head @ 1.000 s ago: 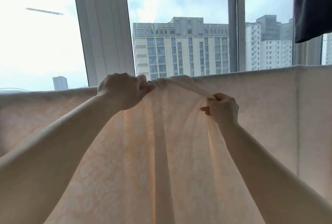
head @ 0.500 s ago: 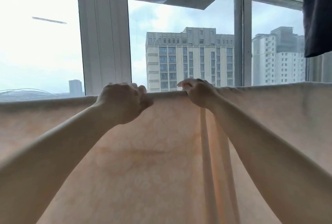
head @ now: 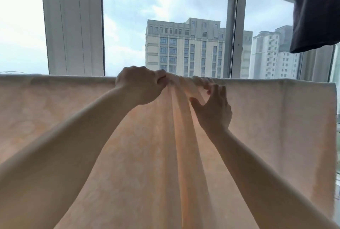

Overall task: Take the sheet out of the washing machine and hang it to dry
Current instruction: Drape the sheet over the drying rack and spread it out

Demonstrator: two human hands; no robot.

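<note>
Sheet [head: 92, 122] hangs draped over a horizontal line or rod at chest height; the support itself is hidden under the top fold. Pale peach cloth, faint pattern, backlit, so it glows. Flat and smooth to the left and right; bunched in a ridge of pleats at the middle of the top edge, with long folds running down from there.

Left hand [head: 141, 85] grips the top edge just left of the bunch, fingers curled tight round the cloth. Likely an anchor, so the sheet does not slide along while the other hand works. Right hand [head: 213, 107] sits just right of the bunch, thumb below and fingers [head: 219, 90] bent over a gathered fold, pinching it. Judged purpose: to draw the pleats out sideways so the damp cloth lies in a single layer and dries evenly.

Hanging looks nearly done; spreading remains.

Behind the sheet: tall window [head: 128, 26] with white frame [head: 73, 26], cloudy sky, pale apartment block [head: 185, 48] beyond the glass. Dark garment [head: 318, 8] hangs from above at upper right, well apart from the hands. No table or floor in view.
</note>
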